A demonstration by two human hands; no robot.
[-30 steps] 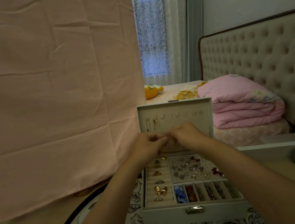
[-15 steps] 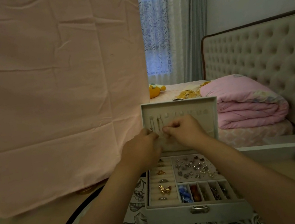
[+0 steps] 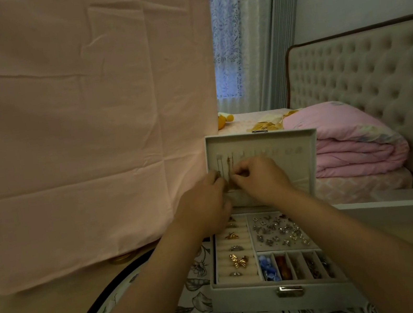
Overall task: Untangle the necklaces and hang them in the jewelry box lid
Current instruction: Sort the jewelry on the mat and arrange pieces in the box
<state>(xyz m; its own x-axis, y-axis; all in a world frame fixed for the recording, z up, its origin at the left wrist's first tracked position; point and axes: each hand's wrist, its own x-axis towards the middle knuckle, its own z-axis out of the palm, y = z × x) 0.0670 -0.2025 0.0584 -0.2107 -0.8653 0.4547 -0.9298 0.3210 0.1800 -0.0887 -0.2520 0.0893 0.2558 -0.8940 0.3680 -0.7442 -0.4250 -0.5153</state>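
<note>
Hands at the upright jewelry box lid (image 3: 304,136).
Both grips, left hand (image 3: 204,206) and right hand (image 3: 260,181), pinch a hanging gold necklace (image 3: 230,170).

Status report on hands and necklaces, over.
Left hand and right hand both pinching gold necklace. It hangs in jewelry box lid, open, upright. Nothing blocking.

Bare left hand (image 3: 204,207) and bare right hand (image 3: 262,180) on 2 unsleeved forearms (image 3: 151,290).
</note>
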